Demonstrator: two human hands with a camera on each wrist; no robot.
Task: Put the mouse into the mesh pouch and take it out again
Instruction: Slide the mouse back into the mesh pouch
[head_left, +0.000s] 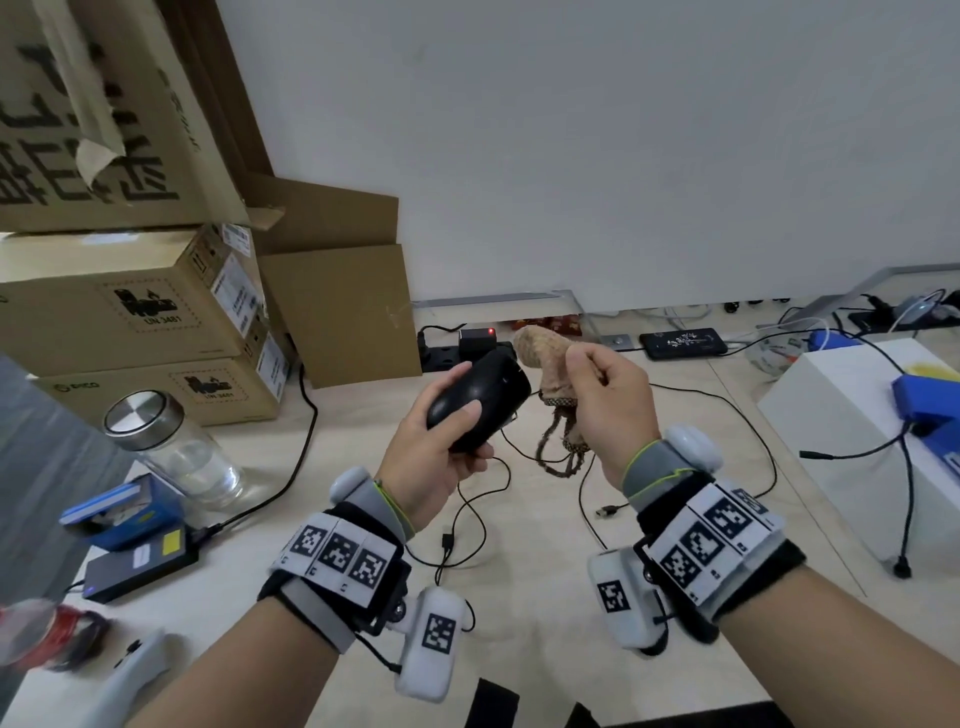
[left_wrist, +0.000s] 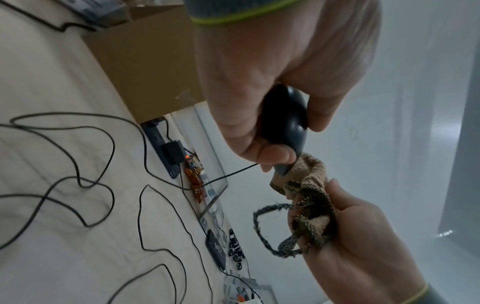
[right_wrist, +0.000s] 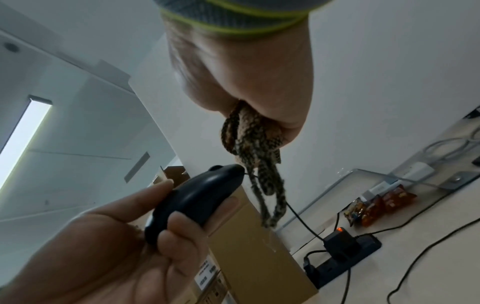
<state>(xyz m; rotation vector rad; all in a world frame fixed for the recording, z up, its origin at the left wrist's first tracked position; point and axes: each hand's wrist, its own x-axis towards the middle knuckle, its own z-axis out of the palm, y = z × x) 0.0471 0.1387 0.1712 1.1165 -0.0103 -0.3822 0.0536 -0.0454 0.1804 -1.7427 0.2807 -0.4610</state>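
Holding the black mouse (head_left: 478, 397) above the counter (head_left: 249, 566), the left hand (head_left: 434, 467) has its grip clamped round the body, thumb lying across the top and fingers curled underneath, as the left wrist view also shows (left_wrist: 285, 121). The mouse's nose points toward the tan mesh pouch (head_left: 543, 358), and in the left wrist view its tip meets the gathered fabric at the pouch's mouth (left_wrist: 309, 174); most of the mouse is still outside. The right hand (head_left: 608, 410) has its grip closed on the pouch, bunching the fabric in a fist, with the speckled drawstring (head_left: 558, 452) hanging in loops below. From the right wrist view the cord (right_wrist: 262, 185) dangles just beside the mouse's front (right_wrist: 202, 193). A thin black cable (head_left: 470, 519) runs from the mouse down to the counter, where it lies in loose curves. To the left stand a glass jar with a metal lid (head_left: 171, 441) and stacked cardboard boxes (head_left: 140, 317); a black power strip (head_left: 452, 353) with a red light lies by the wall, and a white box (head_left: 852, 447) sits to the right.
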